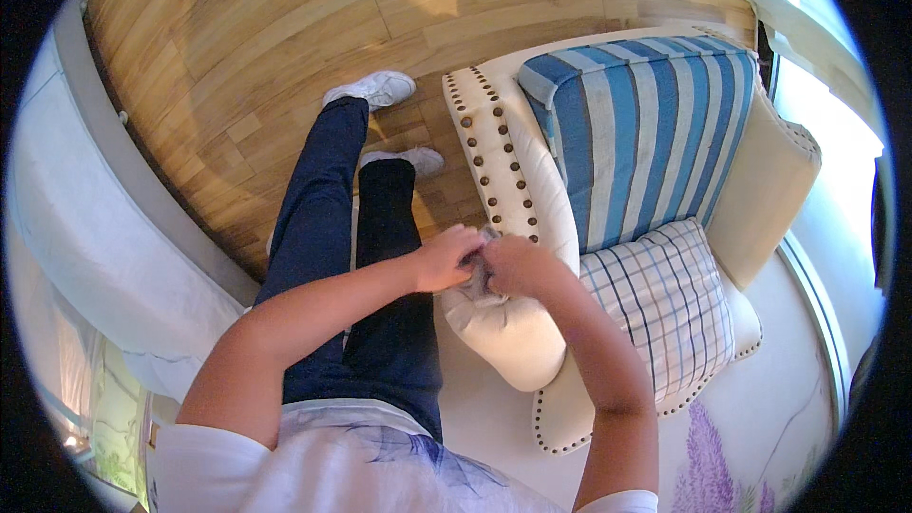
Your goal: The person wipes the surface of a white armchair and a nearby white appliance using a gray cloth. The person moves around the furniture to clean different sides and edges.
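Note:
My left hand [446, 258] and my right hand [518, 268] meet over the rolled arm of a cream armchair [508, 337]. Between them is a small, crumpled greyish piece [480, 277], perhaps cloth or thin plastic; its kind is not clear. The fingers of both hands are bent closed around it, the right hand's knuckles hiding part of it. A bit of grey also shows above the fingers, at the far side. Whether the piece touches the chair arm, I cannot tell.
The armchair has a blue-striped seat cushion [646, 133], a checked pillow [660, 309] and dark studs along its edges. A white-covered piece of furniture [104, 209] runs along the left. Wood flooring [285, 28] lies ahead; a bright window [836, 66] is at right.

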`<state>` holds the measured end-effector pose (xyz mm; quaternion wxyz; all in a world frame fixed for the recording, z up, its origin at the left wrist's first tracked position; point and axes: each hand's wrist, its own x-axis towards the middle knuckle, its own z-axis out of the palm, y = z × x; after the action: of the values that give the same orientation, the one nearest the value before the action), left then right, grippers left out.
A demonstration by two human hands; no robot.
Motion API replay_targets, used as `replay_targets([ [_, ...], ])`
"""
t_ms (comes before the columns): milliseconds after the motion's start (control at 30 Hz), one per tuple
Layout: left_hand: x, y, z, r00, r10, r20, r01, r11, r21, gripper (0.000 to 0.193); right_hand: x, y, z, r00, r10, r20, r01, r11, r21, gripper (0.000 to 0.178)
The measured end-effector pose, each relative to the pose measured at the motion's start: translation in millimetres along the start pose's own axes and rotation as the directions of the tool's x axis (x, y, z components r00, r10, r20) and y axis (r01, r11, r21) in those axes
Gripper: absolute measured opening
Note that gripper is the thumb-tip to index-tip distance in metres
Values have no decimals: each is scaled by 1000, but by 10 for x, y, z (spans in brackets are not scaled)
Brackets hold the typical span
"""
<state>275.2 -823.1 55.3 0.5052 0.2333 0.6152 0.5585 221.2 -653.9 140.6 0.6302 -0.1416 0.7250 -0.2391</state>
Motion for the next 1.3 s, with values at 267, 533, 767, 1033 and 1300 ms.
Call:
replay_targets([
  [267, -483, 615, 78, 997, -64, -34, 59, 990, -130, 27, -490, -486, 125, 993, 109, 41, -111, 992, 63, 23],
  [533, 83, 1152, 323, 968, -222, -114, 228, 973, 40, 29, -855, -35, 58, 890, 255, -378, -238, 967, 92, 15],
  [767, 913, 704, 451, 924, -284, -254, 298, 954, 17, 22, -458, 843, 53, 769, 300, -564, -206, 952, 226, 11],
  [1033, 1399, 98, 328, 897, -182, -402, 241, 965, 101, 18, 166, 1387, 227, 517, 329, -790, -46, 932, 358, 17],
  [1300, 780, 925, 301, 973, -231, 5, 231, 973, 12, 20, -845, 651, 560, 522, 479, -706, 19, 821, 571, 16],
])
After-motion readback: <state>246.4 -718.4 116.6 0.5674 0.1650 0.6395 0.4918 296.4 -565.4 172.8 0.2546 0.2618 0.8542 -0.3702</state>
